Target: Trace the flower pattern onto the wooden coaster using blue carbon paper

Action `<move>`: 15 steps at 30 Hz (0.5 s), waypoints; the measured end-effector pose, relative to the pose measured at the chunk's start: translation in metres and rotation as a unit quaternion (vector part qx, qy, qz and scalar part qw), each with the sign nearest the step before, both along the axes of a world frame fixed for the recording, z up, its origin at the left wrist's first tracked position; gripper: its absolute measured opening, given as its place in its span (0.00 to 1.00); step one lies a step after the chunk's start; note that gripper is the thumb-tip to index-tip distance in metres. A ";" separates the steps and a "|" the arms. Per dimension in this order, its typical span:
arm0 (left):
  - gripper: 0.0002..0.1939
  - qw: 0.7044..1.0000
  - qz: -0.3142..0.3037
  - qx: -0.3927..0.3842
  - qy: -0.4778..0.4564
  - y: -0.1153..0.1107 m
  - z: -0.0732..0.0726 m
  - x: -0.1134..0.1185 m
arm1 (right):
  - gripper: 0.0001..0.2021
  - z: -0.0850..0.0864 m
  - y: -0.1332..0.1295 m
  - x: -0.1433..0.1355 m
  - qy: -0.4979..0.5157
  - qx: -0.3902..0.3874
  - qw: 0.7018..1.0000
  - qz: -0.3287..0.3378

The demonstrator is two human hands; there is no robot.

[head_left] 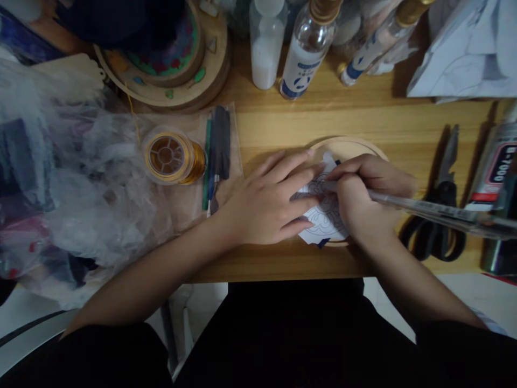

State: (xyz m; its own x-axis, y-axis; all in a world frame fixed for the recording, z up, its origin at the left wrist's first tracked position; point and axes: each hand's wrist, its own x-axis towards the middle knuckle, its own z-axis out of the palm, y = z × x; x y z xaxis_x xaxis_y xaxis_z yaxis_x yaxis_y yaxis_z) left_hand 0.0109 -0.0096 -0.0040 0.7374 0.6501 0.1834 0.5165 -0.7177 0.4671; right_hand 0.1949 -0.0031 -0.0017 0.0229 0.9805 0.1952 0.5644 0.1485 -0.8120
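Observation:
A piece of white paper (325, 222) printed with a curled line pattern lies on a round, pale wooden disc (343, 141). Dark blue bits (322, 243) stick out from under the paper's edges. Spread and flat, the fingers of my left hand (269, 203) rest over the paper's left side. My right hand (365, 194) grips a long, slim pen (416, 203), whose tip meets the upper middle of the paper. The pen's rear end is blurred, and the fingers partly cover the pattern.
Black-handled scissors (440, 210) and a glue tube (493, 167) lie at right. A gold thread spool (173, 156), thin tools (218, 148) and crumpled plastic bags (109, 199) are at left. Bottles (302, 59) and a round wooden frame (214, 75) stand behind.

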 end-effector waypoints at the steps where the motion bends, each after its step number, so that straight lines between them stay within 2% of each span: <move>1: 0.16 1.000 0.000 -0.001 0.001 0.000 0.000 0.000 | 0.09 0.000 0.000 0.000 0.001 0.002 1.000 -0.001; 9: 0.16 1.000 -0.003 -0.002 0.007 0.000 0.000 0.000 | 0.10 0.002 0.000 0.001 -0.004 -0.019 1.000 0.005; 15: 0.17 1.000 -0.001 -0.004 -0.002 0.000 0.000 0.000 | 0.10 -0.004 0.000 0.001 0.028 0.001 0.999 -0.018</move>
